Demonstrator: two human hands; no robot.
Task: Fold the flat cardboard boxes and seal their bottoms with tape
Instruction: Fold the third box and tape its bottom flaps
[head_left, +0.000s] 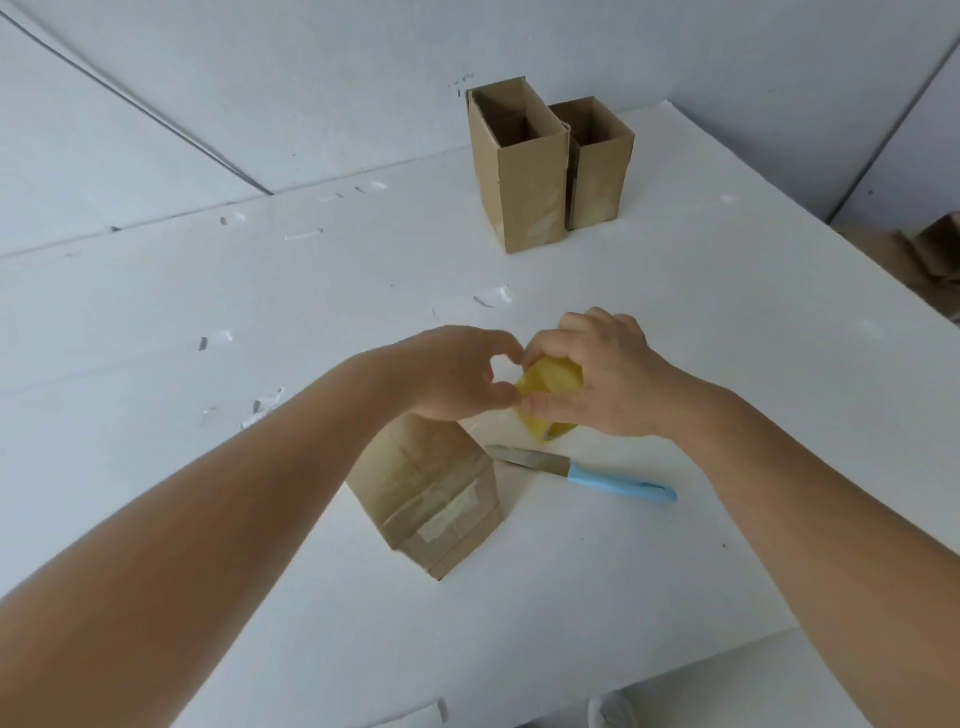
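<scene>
Hands (597, 374) hide tape roll (550, 387)

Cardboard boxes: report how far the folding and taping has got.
Done: two boxes stand folded and open-topped at the far side of the table. In hand: a third box lies near, bottom partly taped; right hand grips the tape roll, left hand picks at its end. Left: finishing that seal.

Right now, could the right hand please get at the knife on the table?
Probably yes, once freed: the right hand grips the tape roll, and the knife lies just below it on the table with nothing between.
</scene>
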